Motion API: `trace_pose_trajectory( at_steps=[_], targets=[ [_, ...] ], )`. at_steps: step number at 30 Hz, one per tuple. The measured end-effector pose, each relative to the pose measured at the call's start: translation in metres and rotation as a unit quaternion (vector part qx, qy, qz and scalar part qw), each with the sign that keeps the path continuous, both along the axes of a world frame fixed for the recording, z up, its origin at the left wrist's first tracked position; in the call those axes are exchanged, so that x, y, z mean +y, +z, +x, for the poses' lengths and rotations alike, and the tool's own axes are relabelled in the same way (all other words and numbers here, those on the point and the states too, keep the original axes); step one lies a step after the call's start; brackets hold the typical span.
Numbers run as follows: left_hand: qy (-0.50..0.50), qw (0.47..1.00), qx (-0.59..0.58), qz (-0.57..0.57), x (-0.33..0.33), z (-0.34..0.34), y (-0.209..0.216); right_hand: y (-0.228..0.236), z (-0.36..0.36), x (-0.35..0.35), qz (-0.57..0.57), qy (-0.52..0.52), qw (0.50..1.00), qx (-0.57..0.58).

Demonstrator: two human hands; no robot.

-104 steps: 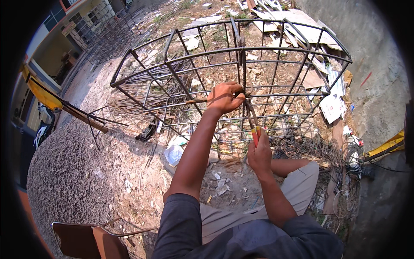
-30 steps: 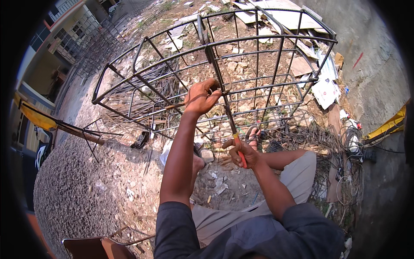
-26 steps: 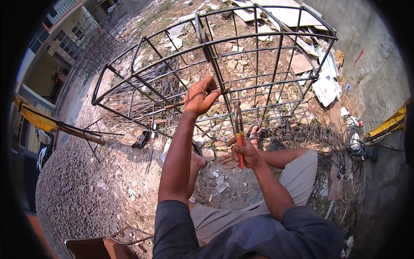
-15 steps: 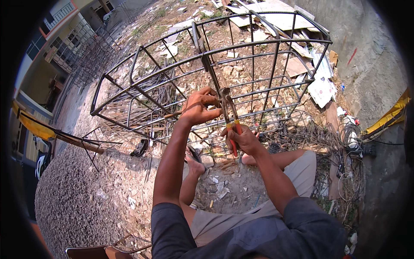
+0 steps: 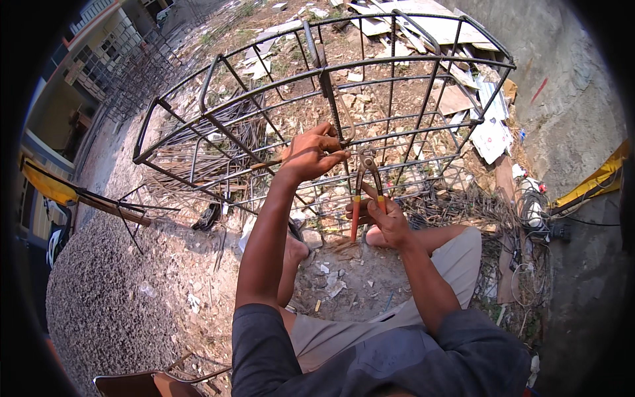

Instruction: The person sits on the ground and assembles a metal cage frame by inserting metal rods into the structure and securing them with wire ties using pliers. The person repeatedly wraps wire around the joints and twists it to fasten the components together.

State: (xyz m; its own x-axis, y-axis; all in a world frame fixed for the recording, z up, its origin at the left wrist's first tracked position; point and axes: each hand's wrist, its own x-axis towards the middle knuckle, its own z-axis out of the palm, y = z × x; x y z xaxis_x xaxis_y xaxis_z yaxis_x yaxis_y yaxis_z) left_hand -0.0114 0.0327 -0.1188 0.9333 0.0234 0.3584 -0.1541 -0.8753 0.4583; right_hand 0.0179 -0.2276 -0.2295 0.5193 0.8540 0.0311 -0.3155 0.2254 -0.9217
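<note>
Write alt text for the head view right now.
A person's right hand holds red-handled pincers, spread open, in front of a steel rebar cage; the left hand is at its near side. A gravel heap lies left, a grey wall stands right.

"Which hand had the tool?"

"The right hand (image 5: 391,225). It gripped red-handled pincers (image 5: 368,161), their head pointing to the far side and their handles spread apart."

"And the left hand (image 5: 307,155)?"

"Just left of the pincers' head, fingers partly curled beside an upright bar of the steel cage (image 5: 377,62). A brown rod (image 5: 266,164) showed at its left; whether the fingers gripped it was unclear."

"What lay around them?"

"Loose rods (image 5: 195,165) showed through the cage on the left. A gravel mound (image 5: 106,284) filled the near left, and pale boards (image 5: 442,28) lay far right, beside a grey wall (image 5: 562,99)."
</note>
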Motion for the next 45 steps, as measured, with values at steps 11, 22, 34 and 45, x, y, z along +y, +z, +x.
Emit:
trace_pose_trajectory(
  at_steps=[11, 22, 34, 45],
  targets=[
    [-0.025, 0.998, 0.023, -0.054, 0.003, 0.002, -0.001, 0.060, 0.019, 0.031, 0.095, -0.436, 0.845, -0.295],
    [0.021, 0.998, -0.025, -0.052, 0.008, 0.010, -0.009, 0.062, 0.070, 0.076, -0.037, -0.505, 0.744, -0.435],
    [0.016, 0.986, -0.114, -0.121, 0.007, 0.009, -0.013, 0.033, -0.003, 0.090, -0.004, -0.398, 0.760, -0.513],
    [0.035, 0.925, -0.267, -0.268, 0.016, -0.002, -0.014, 0.065, -0.005, 0.144, -0.071, -0.379, 0.819, -0.425]
  ],
)
